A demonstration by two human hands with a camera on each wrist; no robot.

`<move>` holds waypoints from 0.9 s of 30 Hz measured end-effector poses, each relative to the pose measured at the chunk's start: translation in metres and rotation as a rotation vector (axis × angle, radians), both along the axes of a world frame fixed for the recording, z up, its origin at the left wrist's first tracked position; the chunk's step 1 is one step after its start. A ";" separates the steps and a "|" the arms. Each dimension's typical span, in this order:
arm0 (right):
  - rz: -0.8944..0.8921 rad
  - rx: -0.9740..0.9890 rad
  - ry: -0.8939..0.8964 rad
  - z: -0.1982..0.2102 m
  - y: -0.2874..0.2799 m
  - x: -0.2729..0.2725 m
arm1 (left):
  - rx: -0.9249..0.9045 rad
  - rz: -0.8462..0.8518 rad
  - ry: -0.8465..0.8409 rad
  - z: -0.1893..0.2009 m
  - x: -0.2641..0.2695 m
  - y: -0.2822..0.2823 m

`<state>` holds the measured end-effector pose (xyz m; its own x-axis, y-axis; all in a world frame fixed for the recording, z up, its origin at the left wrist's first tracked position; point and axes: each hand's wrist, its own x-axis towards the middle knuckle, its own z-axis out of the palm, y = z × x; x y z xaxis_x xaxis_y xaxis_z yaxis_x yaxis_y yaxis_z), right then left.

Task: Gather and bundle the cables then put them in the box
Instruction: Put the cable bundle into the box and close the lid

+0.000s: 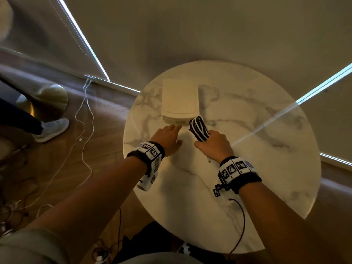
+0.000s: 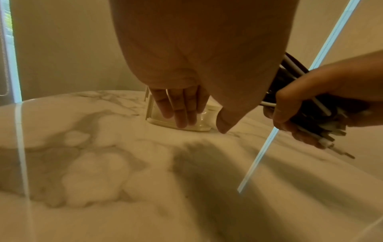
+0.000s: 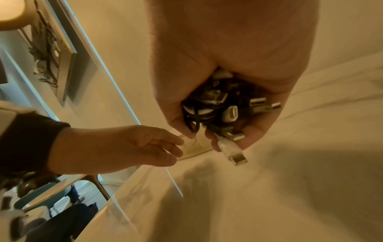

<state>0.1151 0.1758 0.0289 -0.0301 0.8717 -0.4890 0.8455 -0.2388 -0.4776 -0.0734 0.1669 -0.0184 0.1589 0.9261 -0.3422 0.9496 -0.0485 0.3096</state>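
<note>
Here, right hand fisting cables, left hand flat

Under both hands the round table looks like polished marble, glossy, white with grey veins. The box at the left hand's fingertips seems smooth cream plastic. The cables gripped in the right hand have black and white smooth sheaths and shiny metal plugs.
</note>
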 end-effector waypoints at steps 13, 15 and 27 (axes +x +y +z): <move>-0.115 -0.022 0.147 -0.030 0.027 -0.015 | 0.064 -0.027 0.040 -0.030 -0.001 0.020; -0.114 -0.026 0.164 -0.032 0.028 -0.012 | 0.058 -0.008 0.050 -0.031 0.001 0.023; -0.066 -0.066 0.193 -0.038 0.027 -0.001 | 0.071 0.106 0.050 -0.029 0.005 0.029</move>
